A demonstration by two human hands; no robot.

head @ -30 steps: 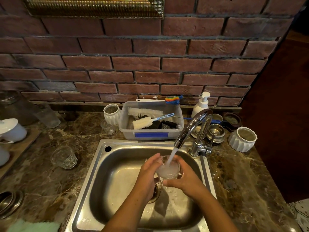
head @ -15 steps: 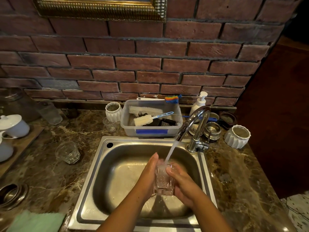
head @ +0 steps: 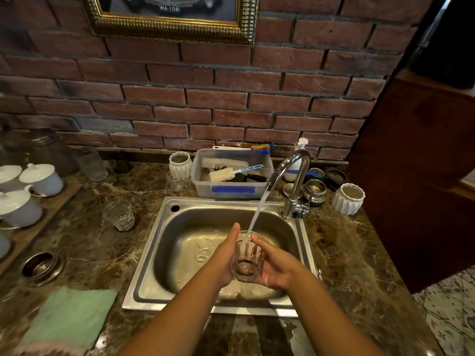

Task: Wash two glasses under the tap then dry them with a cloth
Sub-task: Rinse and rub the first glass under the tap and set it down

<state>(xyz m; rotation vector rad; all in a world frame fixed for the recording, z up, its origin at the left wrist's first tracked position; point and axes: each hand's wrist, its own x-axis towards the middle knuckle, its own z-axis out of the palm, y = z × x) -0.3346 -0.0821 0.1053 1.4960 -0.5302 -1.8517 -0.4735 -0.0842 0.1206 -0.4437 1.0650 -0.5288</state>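
A clear ribbed glass (head: 247,258) is held upright over the steel sink (head: 164,255), pressed between both palms. My left hand (head: 226,255) clasps its left side and my right hand (head: 276,265) its right side. Water runs from the curved chrome tap (head: 293,181) into the glass's mouth. A second clear glass (head: 119,214) stands on the marble counter left of the sink. A pale green cloth (head: 69,317) lies flat at the counter's near left.
A plastic tub (head: 231,191) with brushes sits behind the sink, with a soap pump (head: 295,163) and metal cups beside the tap. White ribbed pots (head: 347,199) stand on the counter. Lidded white cups (head: 41,179) rest on a wooden tray at left. A metal ring (head: 42,265) lies near the cloth.
The glass has been lowered and tipped upright between both hands, and the foamy water in it is gone. The camera has tilted down, showing more counter and the cloth.
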